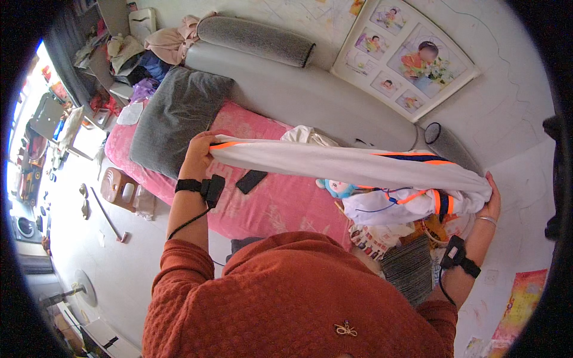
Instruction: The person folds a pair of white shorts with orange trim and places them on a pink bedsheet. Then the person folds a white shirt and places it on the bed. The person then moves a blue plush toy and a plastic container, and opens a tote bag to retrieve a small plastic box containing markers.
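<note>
A white garment (310,160) with navy and orange stripes is stretched sideways between my hands, above a sofa. My left hand (200,154) grips its narrow end, where an orange edge shows. At the far right my right hand (492,200) is closed on the wider, bunched end, its fingers partly hidden by the cloth. Below that end a loose part of the garment hangs down with a blue cord and an orange and navy band. Whether it is trousers or a top, I cannot tell. Each of my wrists wears a black strap with a small device.
A pink cover (280,206) lies on the grey sofa (262,83), with a dark phone (251,181), a grey cushion (179,119) and a blue plush toy (338,188) on it. A brown stool (118,188) stands left. A photo frame (439,101) leans behind the sofa.
</note>
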The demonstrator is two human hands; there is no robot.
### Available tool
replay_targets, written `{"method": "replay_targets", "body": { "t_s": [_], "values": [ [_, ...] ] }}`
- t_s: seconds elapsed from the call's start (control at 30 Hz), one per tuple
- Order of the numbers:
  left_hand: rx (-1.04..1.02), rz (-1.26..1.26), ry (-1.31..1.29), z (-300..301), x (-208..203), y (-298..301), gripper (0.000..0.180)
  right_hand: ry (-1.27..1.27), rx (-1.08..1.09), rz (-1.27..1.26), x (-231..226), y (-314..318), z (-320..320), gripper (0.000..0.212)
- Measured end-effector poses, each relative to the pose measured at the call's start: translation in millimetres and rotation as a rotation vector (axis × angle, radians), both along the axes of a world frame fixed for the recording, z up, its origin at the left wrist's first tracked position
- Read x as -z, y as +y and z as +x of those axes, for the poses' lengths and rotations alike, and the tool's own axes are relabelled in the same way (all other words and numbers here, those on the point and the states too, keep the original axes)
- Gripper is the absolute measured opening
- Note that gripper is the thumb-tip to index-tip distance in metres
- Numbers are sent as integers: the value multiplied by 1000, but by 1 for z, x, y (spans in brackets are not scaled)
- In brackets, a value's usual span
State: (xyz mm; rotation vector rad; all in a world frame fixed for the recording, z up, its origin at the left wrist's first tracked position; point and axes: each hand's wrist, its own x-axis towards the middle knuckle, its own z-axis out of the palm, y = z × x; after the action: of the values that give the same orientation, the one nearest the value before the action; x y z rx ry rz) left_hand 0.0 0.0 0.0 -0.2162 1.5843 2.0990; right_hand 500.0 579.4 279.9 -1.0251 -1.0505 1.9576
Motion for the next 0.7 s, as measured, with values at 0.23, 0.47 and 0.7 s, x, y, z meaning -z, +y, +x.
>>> {"method": "replay_targets", "body": {
  "t_s": [0.23,0.47,0.7],
  "values": [
    [-21,-23,-40,14,11,-6,21,-19,77,138,-6,-13,-4,23],
    [165,-406,916,15,12,-27,17,7,45,157,-7,-42,-24,24],
    [86,-835,807,6,-26,45,28,139,-105,143,-1,-122,-97,26]
  ]
}}
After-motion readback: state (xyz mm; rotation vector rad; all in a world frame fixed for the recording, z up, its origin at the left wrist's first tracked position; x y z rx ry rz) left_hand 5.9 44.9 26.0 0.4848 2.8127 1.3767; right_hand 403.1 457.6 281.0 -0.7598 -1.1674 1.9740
